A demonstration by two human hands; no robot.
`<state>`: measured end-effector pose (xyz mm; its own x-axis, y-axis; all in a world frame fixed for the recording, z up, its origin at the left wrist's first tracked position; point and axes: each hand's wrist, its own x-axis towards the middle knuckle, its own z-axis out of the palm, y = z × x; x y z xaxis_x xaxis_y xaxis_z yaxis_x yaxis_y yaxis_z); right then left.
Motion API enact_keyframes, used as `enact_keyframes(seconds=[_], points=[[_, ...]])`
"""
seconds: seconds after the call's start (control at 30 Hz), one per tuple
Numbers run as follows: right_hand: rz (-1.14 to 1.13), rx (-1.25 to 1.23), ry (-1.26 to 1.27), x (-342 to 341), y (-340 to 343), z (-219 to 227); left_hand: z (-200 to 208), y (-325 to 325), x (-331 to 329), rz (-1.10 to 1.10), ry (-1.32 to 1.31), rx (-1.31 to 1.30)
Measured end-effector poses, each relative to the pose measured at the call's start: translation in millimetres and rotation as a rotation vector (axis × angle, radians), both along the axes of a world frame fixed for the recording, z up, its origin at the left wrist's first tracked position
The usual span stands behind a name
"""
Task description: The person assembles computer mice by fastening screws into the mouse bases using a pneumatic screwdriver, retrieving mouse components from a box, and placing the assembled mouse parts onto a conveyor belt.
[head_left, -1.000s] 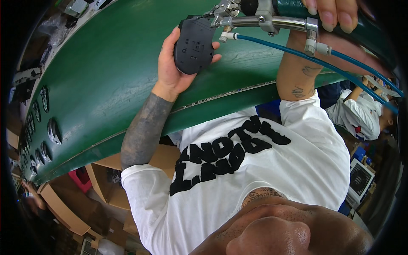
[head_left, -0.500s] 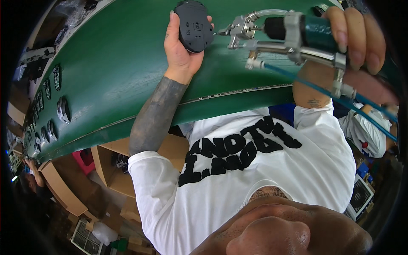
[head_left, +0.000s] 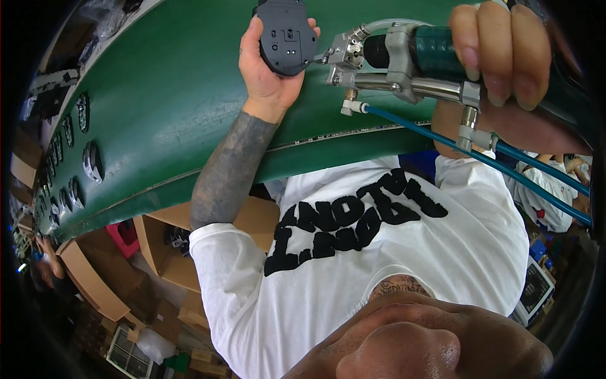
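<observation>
My left hand [head_left: 270, 79] holds a black computer mouse [head_left: 289, 41], its flat underside with switches and small holes turned up. Around the green-and-black body of a power screwdriver [head_left: 435, 50] my right hand [head_left: 502, 54] is wrapped, fingers curled over the top. The tool lies almost level, with a metal feed head and blue air hoses [head_left: 410, 126] fixed to it. Its tip reaches the lower right edge of the mouse, close to a screw hole. The thumb of my right hand is hidden.
Both hands are over a green conveyor belt [head_left: 164, 126]. Several dark mouse parts [head_left: 92, 162] lie on its left stretch. Cardboard boxes [head_left: 95, 278] stand below the belt's near edge. Other people are at far left and at right, where a white-clothed person [head_left: 546, 196] shows.
My right hand has brought the screwdriver left and slightly down, its tip now at the mouse's lower right edge. The mouse has shifted slightly up and left in my left hand.
</observation>
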<state>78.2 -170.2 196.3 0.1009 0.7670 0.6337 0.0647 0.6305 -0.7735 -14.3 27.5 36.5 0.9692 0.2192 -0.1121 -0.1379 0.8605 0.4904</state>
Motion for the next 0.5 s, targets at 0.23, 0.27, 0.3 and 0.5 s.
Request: enact_keyframes(seconds=[0.23,0.27,0.3,0.5], points=[[0.003,-0.020,0.003,-0.7,6.8,4.4,-0.8,-0.6,-2.3,-0.032,-0.018,-0.062],[0.003,-0.021,0.004,-0.8,6.9,4.7,-1.5,-0.6,-2.7,-0.032,-0.017,-0.061],[0.004,-0.022,0.005,-0.9,6.8,4.9,-2.9,-0.5,-3.0,-0.037,0.007,-0.093],[0.128,0.092,-0.094,23.8,3.6,-14.4,1.1,-0.4,-3.3,-0.010,0.059,-0.168]])
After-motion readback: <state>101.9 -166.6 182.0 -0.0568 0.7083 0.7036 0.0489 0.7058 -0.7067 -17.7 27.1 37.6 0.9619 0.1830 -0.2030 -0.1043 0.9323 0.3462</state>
